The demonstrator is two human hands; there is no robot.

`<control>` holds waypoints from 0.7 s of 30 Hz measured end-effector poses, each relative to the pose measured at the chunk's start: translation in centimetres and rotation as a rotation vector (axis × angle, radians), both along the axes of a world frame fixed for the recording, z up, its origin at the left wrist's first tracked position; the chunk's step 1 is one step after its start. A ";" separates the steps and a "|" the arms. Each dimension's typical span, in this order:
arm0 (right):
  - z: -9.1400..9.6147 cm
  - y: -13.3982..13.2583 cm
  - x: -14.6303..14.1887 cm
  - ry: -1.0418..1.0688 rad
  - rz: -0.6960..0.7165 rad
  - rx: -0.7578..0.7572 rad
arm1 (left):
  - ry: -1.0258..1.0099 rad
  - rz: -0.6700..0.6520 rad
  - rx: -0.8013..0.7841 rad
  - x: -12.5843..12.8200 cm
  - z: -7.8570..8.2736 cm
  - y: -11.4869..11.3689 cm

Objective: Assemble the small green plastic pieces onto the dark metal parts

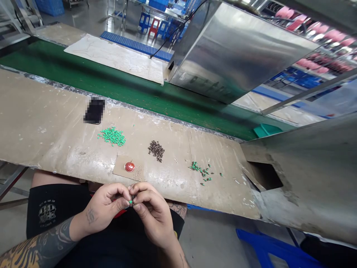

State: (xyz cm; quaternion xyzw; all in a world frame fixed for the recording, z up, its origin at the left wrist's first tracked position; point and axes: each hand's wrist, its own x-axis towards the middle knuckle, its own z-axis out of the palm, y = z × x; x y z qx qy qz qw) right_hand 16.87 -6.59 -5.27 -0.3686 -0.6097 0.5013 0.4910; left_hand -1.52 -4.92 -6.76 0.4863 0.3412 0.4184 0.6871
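Note:
Above my lap, my left hand (104, 206) pinches a small green piece (130, 202) between thumb and forefinger. My right hand (154, 210) meets it fingertip to fingertip, its thumb and fingers closed on a tiny dark brown piece mostly hidden by them. Just beyond lies a cardboard sheet (119, 168) bearing a round red-topped container (129, 166) and scattered tiny bits (137, 171). Behind are a pile of small green pieces (113, 136) and one of small dark brown pieces (156, 150). Toward the right lie several green-and-brown pieces (205, 172).
A dark, pixelated rectangular object (95, 111) rests behind the green pile. The worn tabletop (55, 126) borders a green conveyor belt (125, 95). A metal housing (240, 48) spans the belt. At right stands a metal panel with a square opening (266, 175), above a blue stool (259, 245).

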 end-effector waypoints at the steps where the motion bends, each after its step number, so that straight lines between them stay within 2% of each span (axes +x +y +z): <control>1: 0.0 0.0 0.0 -0.008 0.002 0.004 | 0.003 0.000 0.003 0.0 0.0 0.0; 11: 0.1 0.3 -0.1 -0.104 0.030 0.088 | 0.046 0.007 0.042 -0.3 0.0 0.2; 21: -0.4 -0.4 -1.2 0.019 -0.021 0.038 | -0.050 0.029 0.036 -0.2 -0.1 0.5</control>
